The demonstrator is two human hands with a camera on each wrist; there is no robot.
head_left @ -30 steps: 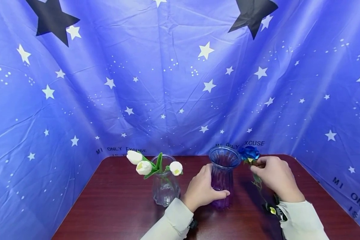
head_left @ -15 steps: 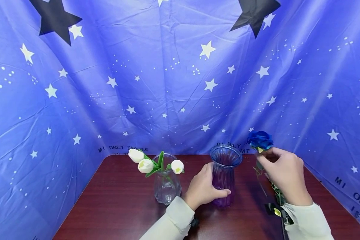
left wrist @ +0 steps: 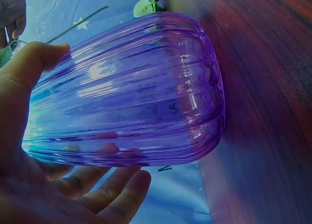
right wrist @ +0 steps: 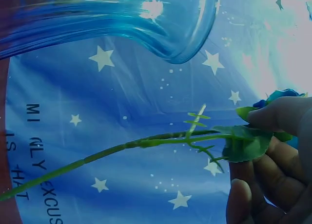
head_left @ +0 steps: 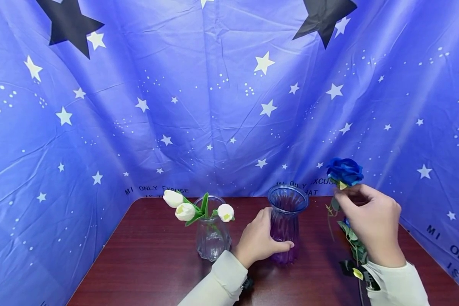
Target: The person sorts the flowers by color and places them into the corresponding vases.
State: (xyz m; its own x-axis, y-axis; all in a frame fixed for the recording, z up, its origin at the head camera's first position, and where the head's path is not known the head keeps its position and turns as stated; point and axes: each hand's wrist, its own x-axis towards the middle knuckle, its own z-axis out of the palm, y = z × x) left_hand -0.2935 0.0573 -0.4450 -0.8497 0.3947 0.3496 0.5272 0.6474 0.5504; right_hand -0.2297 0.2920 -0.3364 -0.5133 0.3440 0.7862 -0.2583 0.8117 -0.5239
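Observation:
My left hand (head_left: 257, 241) grips a ribbed glass vase (head_left: 285, 227), blue at the flared rim and purple at the base, standing upright on the table. In the left wrist view my thumb lies along one side of the purple glass (left wrist: 131, 97) and the fingers curl round the other. To the right of the vase, my right hand (head_left: 376, 223) pinches a blue rose (head_left: 345, 171) just under its bloom. Its long green stem (right wrist: 109, 150) hangs down, apart from the vase, in the right wrist view.
Left of my left hand stands a clear glass vase (head_left: 213, 240) with several white tulips (head_left: 185, 211). Another leafy flower stem (head_left: 355, 243) with some blue lies on the dark red table (head_left: 149, 263) beside my right wrist. A blue star-printed cloth (head_left: 214, 106) encloses the back and sides.
My right hand has lifted the blue rose up and to the right, away from the vase rim, uncovering more of the stem lying on the table. My left hand stays on the vase.

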